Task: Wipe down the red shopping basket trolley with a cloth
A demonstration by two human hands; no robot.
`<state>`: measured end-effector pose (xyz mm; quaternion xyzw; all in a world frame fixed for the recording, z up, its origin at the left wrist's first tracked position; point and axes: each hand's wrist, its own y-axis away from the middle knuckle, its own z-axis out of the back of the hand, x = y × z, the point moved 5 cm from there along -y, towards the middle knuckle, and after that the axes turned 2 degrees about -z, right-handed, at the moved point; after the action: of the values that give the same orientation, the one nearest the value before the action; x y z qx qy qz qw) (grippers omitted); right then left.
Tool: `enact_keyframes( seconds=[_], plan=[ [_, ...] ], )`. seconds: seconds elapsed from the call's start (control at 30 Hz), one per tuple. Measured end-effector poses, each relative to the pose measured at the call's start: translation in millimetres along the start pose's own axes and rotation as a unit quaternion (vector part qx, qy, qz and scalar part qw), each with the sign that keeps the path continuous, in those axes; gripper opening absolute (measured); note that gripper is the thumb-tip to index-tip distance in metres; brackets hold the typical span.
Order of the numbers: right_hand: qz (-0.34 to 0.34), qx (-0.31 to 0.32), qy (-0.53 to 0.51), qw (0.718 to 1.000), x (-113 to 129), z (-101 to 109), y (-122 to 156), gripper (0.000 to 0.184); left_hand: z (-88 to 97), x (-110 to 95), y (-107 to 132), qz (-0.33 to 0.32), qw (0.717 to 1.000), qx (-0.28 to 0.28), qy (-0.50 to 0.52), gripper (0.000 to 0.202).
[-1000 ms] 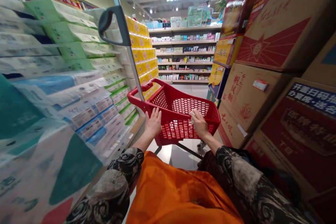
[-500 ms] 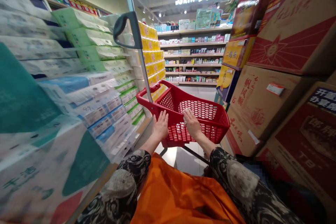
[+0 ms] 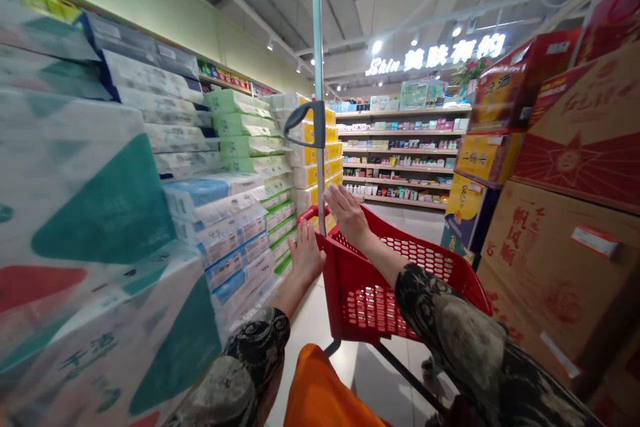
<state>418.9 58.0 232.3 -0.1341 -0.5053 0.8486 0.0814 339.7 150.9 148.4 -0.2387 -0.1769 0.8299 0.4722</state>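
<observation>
Hands both open, no wrap-around grip. L hand [image 3: 306, 255] lies flat, fingers fwd, at the near L corner of the red plastic shopping basket [image 3: 360, 300], right by the upright metal pole [image 3: 318, 27]. R hand [image 3: 347, 213] is tilted up w/ fingers spread, above the basket's far rim; can't tell if it's touching. Flat palms suggest pushing/steering, not lifting. Basket sits just ahead of the body on a dark metal cart frame [image 3: 400, 370], over the tiled floor [image 3: 313, 327]. Black loop handle [image 3: 305, 123] on the pole goes unheld, above the hands. Stacked toilet-paper packs [image 3: 100, 200] crowd the L side, big cardboard cartons [image 3: 555, 273] the R, so the aisle's tight and the basket runs between them. Patterned sleeves [image 3: 450, 327] and orange cloth [image 3: 325, 390] fill the bottom of the view; skincare shelves [image 3: 400, 153] stand at the aisle's far end.
</observation>
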Motion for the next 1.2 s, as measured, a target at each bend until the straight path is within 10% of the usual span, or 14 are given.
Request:
enact_keyframes(
  seconds=[0.17,0.47,0.73,1.2],
  plan=[
    [0.067,0.058,0.04,0.995,5.0,-4.6,-82.0,0.044,16.5,-4.5,-9.4,-0.011,1.0,-0.008,-0.006,0.078],
    [0.203,0.195,0.043,0.959,16.0,-31.0,-1.2,0.038,14.7,2.8,-17.7,-0.023,0.999,0.003,-0.039,0.08],
    [0.111,0.092,0.043,0.989,11.5,-23.0,-81.4,0.043,13.8,11.8,-9.6,0.001,1.0,-0.008,-0.029,0.078],
    [0.095,0.23,-0.025,0.968,71.2,-108.1,164.6,0.036,-65.5,36.0,75.3,0.013,0.989,0.134,-0.06,0.076]
  ],
)
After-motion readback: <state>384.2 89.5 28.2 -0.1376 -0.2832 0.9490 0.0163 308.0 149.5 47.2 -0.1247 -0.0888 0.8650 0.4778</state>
